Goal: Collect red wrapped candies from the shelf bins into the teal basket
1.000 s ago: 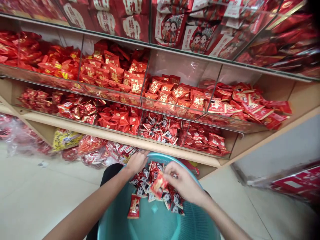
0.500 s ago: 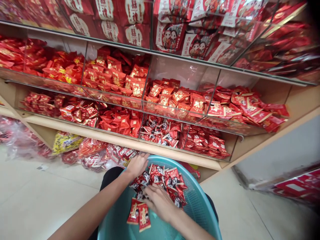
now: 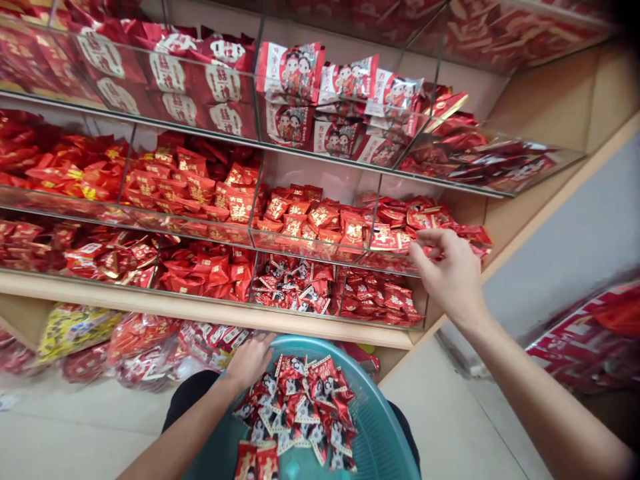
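A teal plastic basket stands between my knees, with many small red candy packets inside. Two larger red-and-gold packets lie at its near left. My left hand is closed over the basket's far left rim. Up at the shelf, my right hand hovers in front of the far right bin of red packets. Its thumb and fingers are apart, with no packet visible between them. Part of that bin is hidden behind the hand.
Clear plastic dividers and front lips split the wooden shelves into bins of red packets. Bagged goods and a yellow bag lie under the lowest shelf. Red packaging rests by the wall at right.
My right hand has left the packets in the basket and risen rightward to the shelf. My left hand stays on the rim. The view has tilted up and turned right.
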Action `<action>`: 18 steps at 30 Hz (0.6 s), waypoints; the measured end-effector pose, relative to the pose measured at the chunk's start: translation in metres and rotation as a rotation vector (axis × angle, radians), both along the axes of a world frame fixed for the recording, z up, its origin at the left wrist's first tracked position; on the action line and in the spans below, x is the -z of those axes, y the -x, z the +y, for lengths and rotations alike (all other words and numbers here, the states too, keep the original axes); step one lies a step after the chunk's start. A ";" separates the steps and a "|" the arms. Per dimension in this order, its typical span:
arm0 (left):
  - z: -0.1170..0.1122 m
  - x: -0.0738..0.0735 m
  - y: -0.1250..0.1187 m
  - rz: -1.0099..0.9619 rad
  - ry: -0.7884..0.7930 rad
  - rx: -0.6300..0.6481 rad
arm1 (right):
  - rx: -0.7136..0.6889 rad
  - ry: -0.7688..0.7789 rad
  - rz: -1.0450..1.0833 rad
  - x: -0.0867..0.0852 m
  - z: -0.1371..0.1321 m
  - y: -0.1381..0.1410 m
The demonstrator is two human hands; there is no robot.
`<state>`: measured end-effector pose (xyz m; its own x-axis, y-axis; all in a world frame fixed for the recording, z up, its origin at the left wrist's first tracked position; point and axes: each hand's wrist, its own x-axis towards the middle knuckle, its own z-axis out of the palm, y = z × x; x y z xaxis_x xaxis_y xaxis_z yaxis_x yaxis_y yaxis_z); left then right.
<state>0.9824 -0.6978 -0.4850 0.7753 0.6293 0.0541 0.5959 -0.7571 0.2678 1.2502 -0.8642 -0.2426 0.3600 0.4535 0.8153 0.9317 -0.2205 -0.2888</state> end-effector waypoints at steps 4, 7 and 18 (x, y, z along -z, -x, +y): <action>0.001 0.001 -0.001 -0.002 0.012 -0.015 | 0.075 0.110 -0.053 -0.013 0.019 -0.012; 0.000 0.002 0.000 -0.018 0.012 -0.012 | 0.090 0.172 -0.044 -0.008 0.031 -0.010; 0.020 -0.003 0.004 -0.055 0.209 -0.041 | 0.062 0.141 0.121 -0.004 0.038 0.001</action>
